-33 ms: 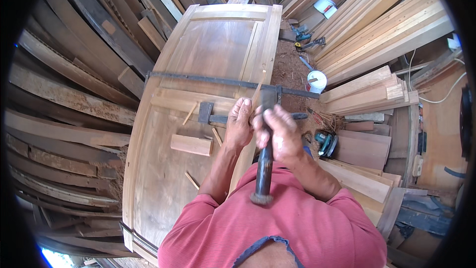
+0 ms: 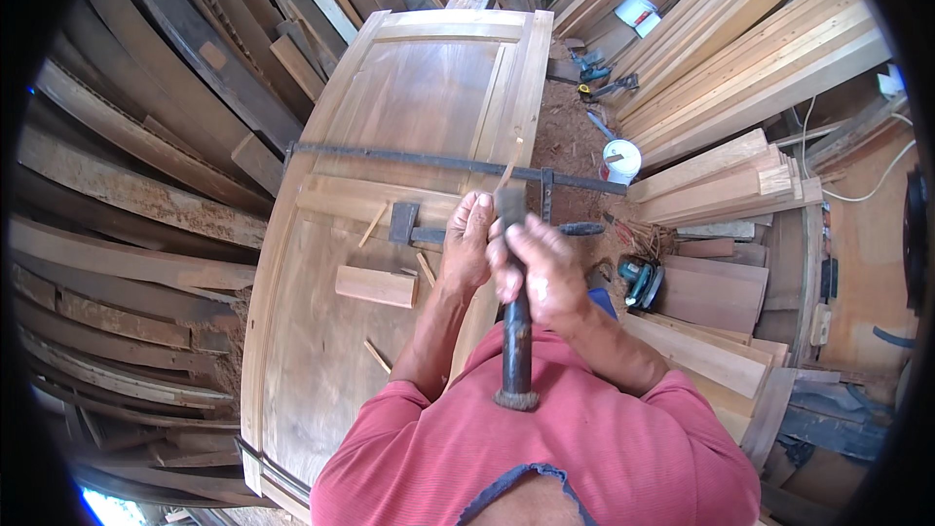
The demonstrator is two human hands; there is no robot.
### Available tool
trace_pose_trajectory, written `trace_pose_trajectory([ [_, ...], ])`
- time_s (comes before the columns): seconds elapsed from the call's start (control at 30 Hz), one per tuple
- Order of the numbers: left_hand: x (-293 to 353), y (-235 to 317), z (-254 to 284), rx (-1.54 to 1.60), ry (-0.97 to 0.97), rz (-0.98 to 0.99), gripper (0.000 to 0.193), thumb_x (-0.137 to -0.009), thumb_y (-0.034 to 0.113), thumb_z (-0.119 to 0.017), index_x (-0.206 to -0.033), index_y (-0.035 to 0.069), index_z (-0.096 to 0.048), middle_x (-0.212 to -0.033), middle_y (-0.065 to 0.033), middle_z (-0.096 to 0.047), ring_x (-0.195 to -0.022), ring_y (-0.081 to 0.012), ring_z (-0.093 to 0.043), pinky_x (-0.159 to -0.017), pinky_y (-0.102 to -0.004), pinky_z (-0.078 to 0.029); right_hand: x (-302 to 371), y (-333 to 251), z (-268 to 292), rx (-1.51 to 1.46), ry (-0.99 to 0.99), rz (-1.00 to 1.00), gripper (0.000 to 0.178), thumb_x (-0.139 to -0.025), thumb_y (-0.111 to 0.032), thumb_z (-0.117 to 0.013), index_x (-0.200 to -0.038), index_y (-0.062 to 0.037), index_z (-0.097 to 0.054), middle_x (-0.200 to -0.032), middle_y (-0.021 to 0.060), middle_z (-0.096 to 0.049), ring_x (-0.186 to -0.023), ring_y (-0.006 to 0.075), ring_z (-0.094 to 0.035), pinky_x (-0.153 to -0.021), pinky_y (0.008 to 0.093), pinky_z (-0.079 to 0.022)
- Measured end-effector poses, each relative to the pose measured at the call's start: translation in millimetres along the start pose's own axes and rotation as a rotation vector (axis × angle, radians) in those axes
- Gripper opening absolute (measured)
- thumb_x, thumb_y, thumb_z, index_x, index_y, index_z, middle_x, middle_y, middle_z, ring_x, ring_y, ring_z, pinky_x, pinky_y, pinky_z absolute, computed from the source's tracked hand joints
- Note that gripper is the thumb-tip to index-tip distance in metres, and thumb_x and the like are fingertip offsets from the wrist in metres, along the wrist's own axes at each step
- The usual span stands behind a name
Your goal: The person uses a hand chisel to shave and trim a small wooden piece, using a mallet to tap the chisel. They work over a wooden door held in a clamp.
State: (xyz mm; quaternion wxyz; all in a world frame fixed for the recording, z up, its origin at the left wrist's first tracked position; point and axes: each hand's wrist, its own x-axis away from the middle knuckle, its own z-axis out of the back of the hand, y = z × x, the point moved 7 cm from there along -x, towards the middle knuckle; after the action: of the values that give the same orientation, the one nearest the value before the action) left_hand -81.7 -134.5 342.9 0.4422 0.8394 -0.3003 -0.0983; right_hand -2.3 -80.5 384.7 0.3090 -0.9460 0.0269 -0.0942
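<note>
My left hand pinches a thin wood strip between thumb and fingers, and the strip's far end points away from me. My right hand is wrapped round a large chisel, its dark handle with a frayed butt toward my chest. The chisel's blade, blurred, points away and lies close beside the strip; whether they touch I cannot tell. Below both hands is a panelled wooden door. A hammer with a dark square head rests on it, its handle passing under my hands.
A long metal bar clamp crosses the door. A wood block and several slivers lie on the panel. Rightward are a white bucket, a teal power tool and stacked boards. Old planks fill the left side.
My right hand and the chisel have shifted slightly left, bringing the blade closer to the strip. My left hand has stayed nearly in place.
</note>
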Motion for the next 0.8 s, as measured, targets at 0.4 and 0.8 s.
trace_pose_trajectory([
  [0.4, 62, -35, 35, 0.249, -0.023, 0.27, 0.032, -0.102, 0.034, -0.046, -0.086, 0.008, -0.054, -0.053, 0.0045, -0.035, -0.042, -0.0063, -0.029, -0.039, -0.0218, -0.024, 28, -42, 8, 0.166, 0.127, 0.163, 0.022, -0.104, -0.025, -0.042, -0.112, -0.0064, -0.049, -0.066, -0.0005, -0.045, -0.048, 0.005, -0.037, -0.044, 0.0231, -0.039],
  [0.8, 38, -31, 0, 0.089, -0.126, 0.263, 0.033, -0.103, 0.036, -0.041, -0.093, 0.008, -0.054, -0.056, -0.0008, -0.045, -0.043, -0.0089, -0.035, -0.04, -0.0227, -0.026, -14, -35, 39, 0.196, 0.104, 0.153, 0.029, -0.101, -0.024, -0.048, -0.12, -0.0027, -0.049, -0.081, 0.0064, -0.06, -0.057, 0.0072, -0.051, -0.05, 0.0226, -0.045],
])
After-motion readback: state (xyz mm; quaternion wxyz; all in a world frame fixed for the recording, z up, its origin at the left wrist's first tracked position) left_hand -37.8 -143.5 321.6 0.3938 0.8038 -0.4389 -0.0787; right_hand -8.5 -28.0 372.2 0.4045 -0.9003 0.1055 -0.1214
